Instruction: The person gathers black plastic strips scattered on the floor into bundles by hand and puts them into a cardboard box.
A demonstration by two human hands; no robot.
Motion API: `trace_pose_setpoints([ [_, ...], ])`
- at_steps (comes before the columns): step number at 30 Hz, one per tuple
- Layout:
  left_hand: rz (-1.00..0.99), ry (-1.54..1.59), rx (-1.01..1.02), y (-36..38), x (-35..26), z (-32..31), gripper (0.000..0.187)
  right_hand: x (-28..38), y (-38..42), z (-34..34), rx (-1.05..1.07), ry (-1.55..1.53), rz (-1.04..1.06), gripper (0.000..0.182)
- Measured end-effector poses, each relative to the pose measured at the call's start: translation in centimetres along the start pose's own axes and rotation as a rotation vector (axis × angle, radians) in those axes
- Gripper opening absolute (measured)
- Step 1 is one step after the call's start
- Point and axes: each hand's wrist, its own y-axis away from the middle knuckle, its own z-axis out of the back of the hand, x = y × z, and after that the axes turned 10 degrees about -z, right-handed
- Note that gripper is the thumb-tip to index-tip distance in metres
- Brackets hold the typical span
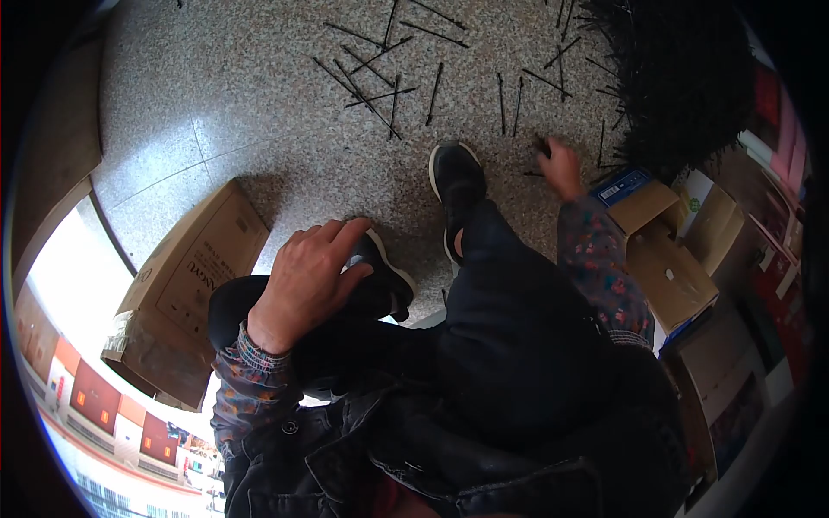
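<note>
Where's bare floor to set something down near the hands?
Open floor lies upper left, between the cardboard box and the scattered black sticks. It is crowded around the right hand, hemmed by sticks, the black pile and open boxes. The left hand rests on a shoe.

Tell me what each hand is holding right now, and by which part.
The left hand holds nothing; it rests on the black shoe. The right hand reaches down among the thin black sticks on the floor; whether it holds one cannot be told.

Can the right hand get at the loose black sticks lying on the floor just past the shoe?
Probably yes. The right hand is already down on the floor among the nearest black sticks, and nothing lies between them; the shoe sits off to its side.
</note>
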Motion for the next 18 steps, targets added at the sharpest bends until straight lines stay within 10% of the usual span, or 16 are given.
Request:
trace_pose_setpoints([
  [5,-0.021,0.009,0.021,-0.4,-0.2,0.3,0.042,5.4,-4.3,-0.7,-0.062,-0.44,-0.196,0.028],
  [12,-0.008,-0.006,0.03,-0.3,0.0,0.2,0.042,10.8,-5.4,1.0,0.04,0.132,-0.076,0.031],
  [18,-0.007,0.008,0.023,-0.2,-0.1,0.1,0.042,5.3,-8.4,4.8,-0.269,-0.178,-0.288,0.028],
])
